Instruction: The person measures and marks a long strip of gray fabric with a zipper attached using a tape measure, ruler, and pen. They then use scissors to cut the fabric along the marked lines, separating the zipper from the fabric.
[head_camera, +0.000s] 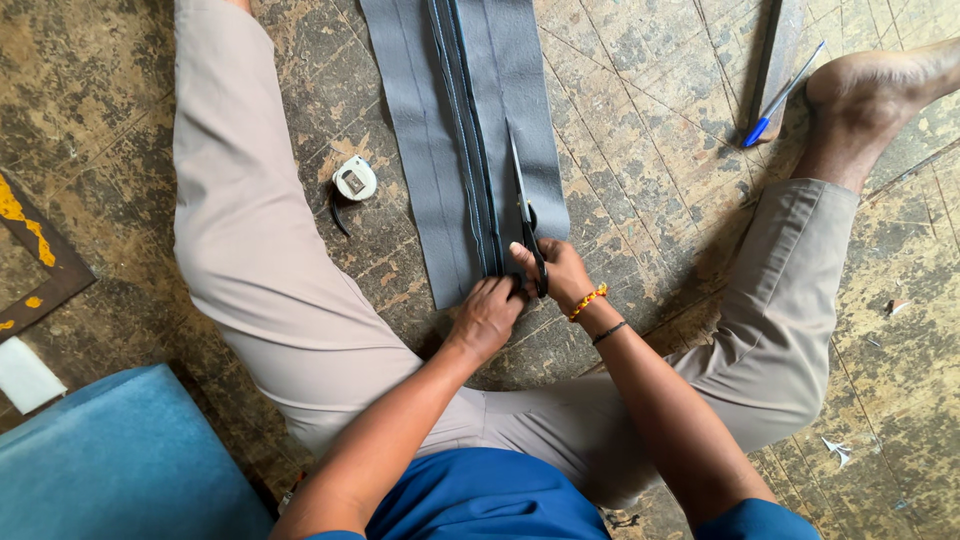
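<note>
Worn wooden floor (660, 120) underneath. Long grey cloth strip (430, 150) flat between two spread legs. Left hand (486, 318) pressed flat, fingers curled, on the strip's near end. Right hand (560, 272) closed around black scissors (524, 215), blades over the cloth. Small round tape measure (354, 181) just left.

Both bare forearms reach up from the bottom of the frame to its centre. The left hand (487, 318) lies knuckles-up, fingers curled and pressing down. Just beside it, the right hand (556, 270) is closed in a grip, wrist bent.
</note>
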